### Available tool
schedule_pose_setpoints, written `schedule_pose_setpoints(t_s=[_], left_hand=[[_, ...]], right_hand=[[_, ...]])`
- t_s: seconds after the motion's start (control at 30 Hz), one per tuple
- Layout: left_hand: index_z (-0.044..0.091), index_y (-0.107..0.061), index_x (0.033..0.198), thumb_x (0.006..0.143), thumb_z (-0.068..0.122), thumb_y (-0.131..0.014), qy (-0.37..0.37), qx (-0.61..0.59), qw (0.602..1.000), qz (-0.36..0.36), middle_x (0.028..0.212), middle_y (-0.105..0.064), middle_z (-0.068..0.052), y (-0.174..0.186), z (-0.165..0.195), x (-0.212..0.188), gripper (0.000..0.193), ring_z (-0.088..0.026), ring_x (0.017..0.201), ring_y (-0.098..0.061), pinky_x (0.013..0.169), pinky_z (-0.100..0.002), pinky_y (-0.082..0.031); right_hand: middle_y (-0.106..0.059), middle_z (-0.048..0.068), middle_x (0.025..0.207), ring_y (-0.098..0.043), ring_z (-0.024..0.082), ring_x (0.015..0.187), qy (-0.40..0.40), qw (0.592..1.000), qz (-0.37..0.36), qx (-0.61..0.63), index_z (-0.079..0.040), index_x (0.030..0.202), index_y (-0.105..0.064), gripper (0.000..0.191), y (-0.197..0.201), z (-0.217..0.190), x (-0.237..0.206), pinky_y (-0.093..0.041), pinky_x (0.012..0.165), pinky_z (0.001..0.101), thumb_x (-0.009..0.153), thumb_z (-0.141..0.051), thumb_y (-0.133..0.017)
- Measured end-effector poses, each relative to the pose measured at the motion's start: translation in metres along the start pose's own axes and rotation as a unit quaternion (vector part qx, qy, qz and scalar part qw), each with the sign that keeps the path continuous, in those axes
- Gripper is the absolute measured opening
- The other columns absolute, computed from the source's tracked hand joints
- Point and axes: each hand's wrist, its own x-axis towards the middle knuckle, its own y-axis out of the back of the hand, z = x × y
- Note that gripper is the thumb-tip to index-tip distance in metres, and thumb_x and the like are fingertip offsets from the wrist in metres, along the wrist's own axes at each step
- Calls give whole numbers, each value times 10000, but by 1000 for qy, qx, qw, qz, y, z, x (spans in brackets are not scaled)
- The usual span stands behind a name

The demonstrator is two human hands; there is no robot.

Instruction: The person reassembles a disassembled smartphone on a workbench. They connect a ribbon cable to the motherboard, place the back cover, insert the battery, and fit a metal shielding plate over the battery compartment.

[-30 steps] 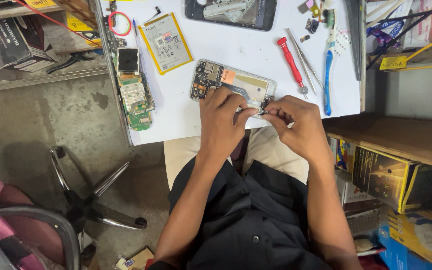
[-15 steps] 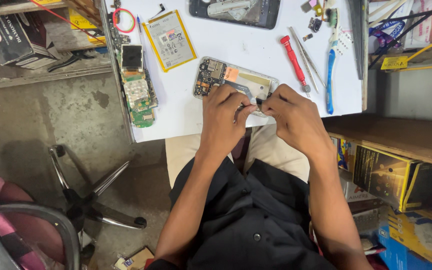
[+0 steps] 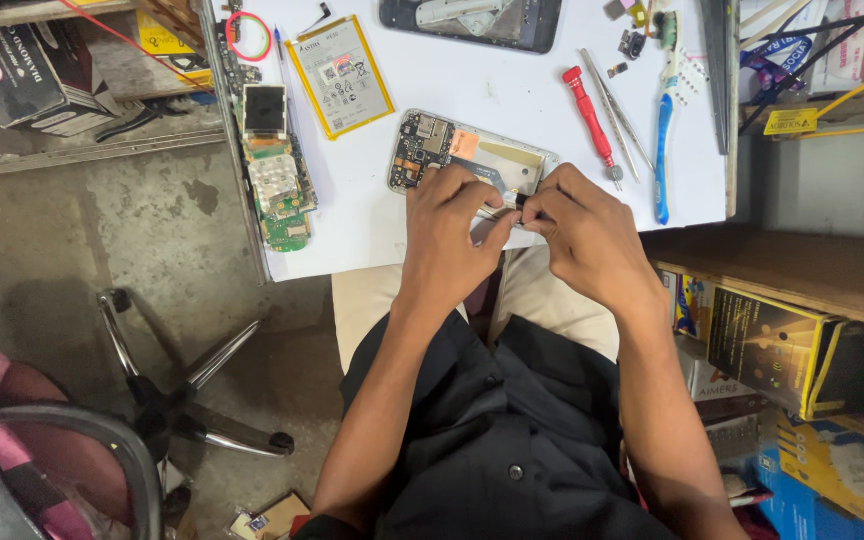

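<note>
An opened phone body (image 3: 457, 152) with bare circuitry lies on the white table (image 3: 372, 230) near its front edge. My left hand (image 3: 449, 225) rests on the phone's near side, its fingers curled over the lower edge. My right hand (image 3: 584, 232) sits beside it at the phone's right corner, and its fingertips pinch a small dark part (image 3: 522, 205) that meets the left thumb. The part is too small to identify.
A red screwdriver (image 3: 590, 118), metal tweezers (image 3: 617, 108) and a blue toothbrush (image 3: 663, 130) lie right of the phone. A flat battery (image 3: 340, 75), a green circuit board (image 3: 277, 180) and a second phone back (image 3: 472, 22) lie around. A wooden shelf with boxes (image 3: 802, 340) is at right, a chair base (image 3: 167, 400) at left.
Both hands have stayed on the phone's right corner, with only small finger shifts. The view has drifted a little, so the table sits slightly higher in the picture.
</note>
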Motion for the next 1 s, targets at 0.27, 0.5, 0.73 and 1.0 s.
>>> schedule_pose_setpoints(t_s=[0.27, 0.5, 0.73, 1.0], left_hand=[[81, -687, 892, 782, 117, -862, 4, -9, 1000, -10, 947, -578, -40, 2, 0, 0, 210, -267, 960, -556, 844, -416, -380], [72, -685, 887, 805, 130, -842, 13, -8, 1000, -9, 951, -587, -42, 2, 2, 0, 186, -274, 960, -556, 836, -423, -379], [88, -687, 881, 822, 135, -829, 5, -4, 1000, -3, 947, -589, -31, 2, 2, 0, 161, -267, 956, -552, 830, -420, -375], [89, -688, 870, 827, 141, -828, 10, -2, 1000, -5, 926, -581, -24, 2, 2, -1, 156, -261, 933, -547, 816, -418, -365]], right_hand=[[-609, 93, 1027, -653, 271, 839, -15, 997, 7, 80, -1, 1032, -666, 225, -3, 6, -3, -543, 692, 359, 827, 83, -710], [-648, 80, 986, -595, 145, 729, -64, 990, 20, 121, -1, 1058, -720, 193, 0, 26, -9, -476, 651, 268, 877, 55, -759], [-643, 77, 1015, -594, 153, 779, -14, 989, 26, 148, 5, 1049, -724, 256, -1, 27, -16, -493, 680, 288, 813, 10, -821], [-657, 94, 928, -625, 169, 760, -16, 994, 25, 101, 21, 1015, -714, 278, -6, 18, -21, -512, 685, 297, 792, -45, -866]])
